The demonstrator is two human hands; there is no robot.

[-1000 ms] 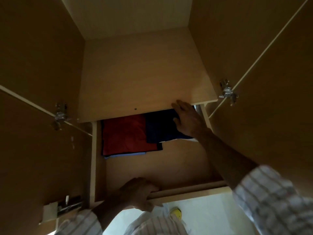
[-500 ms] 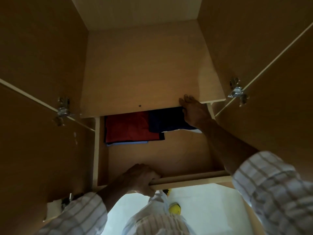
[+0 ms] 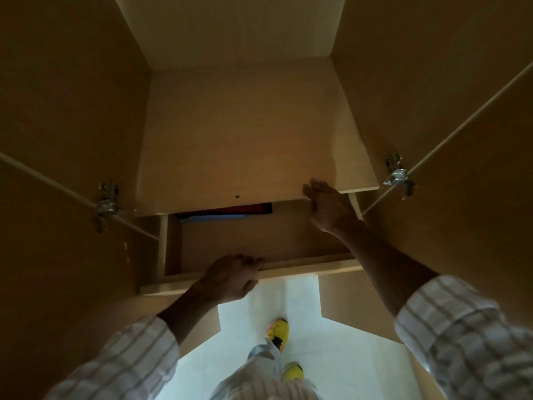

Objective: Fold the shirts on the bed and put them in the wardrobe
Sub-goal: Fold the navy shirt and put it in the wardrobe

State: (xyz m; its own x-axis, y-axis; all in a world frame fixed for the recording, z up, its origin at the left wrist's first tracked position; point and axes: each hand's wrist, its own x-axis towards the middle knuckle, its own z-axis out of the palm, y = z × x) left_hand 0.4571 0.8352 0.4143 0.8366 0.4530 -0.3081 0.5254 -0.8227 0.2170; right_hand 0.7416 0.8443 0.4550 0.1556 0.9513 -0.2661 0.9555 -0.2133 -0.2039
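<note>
Head view showed shirts (image 3: 223, 212) stowed in the drawer (image 3: 259, 243) (nearly shut), left hand (image 3: 230, 280) clutching its front, right hand (image 3: 328, 206) flat against the shelf (image 3: 248, 134) edge.

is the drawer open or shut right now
Partly open. The drawer sticks out from under the shelf, showing an edge of the folded shirts. The left hand grips its front rail.

The wardrobe (image 3: 245, 134) is light tan wood with silver metal hinges (image 3: 107, 204); inside, a folded red shirt (image 3: 230, 210) lies on a pale blue one (image 3: 215, 218); the sleeves (image 3: 467, 336) are white with grey-brown checks, the shoes (image 3: 279, 332) bright yellow, the floor (image 3: 331, 356) whitish
</note>
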